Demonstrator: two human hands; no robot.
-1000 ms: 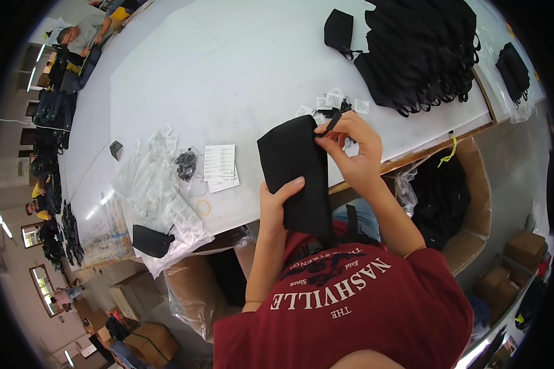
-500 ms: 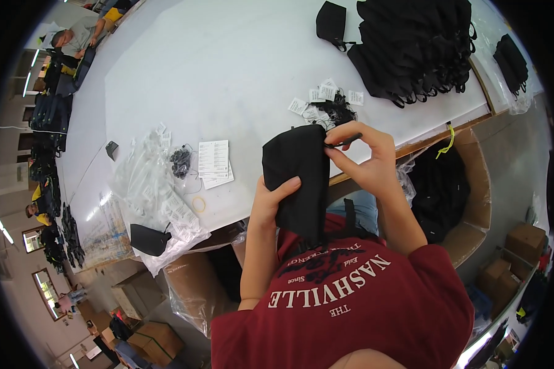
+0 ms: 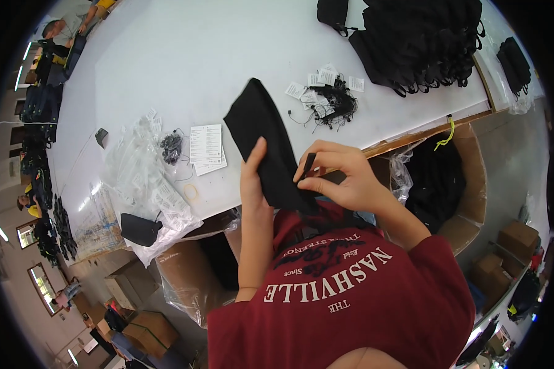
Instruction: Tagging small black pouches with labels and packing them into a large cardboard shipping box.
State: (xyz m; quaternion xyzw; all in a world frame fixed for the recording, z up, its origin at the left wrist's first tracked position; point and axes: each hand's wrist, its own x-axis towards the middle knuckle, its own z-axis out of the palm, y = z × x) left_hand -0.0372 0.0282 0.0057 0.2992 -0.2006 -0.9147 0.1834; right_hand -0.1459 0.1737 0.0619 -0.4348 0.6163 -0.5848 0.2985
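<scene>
White table (image 3: 166, 61); carton (image 3: 477, 178) beside, probably black fabric (image 3: 434, 184) inside; left fingers (image 3: 256, 152) clamped on pouch (image 3: 252, 114), right fingers (image 3: 319, 184) pinching strap (image 3: 309, 162).

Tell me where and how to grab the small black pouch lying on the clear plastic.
Best, I'd judge, pinch the small black pouch by its right end, thumb on top, coming from the right with the left hand once free: it lies nearly flat on the clear plastic, and that end faces the hand.

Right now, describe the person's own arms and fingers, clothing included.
Short, plain dark red sleeves leave the forearms bare. The left fingers, partly hidden, and right fingers show no glove or ring; no watch or bracelet is visible.
</scene>
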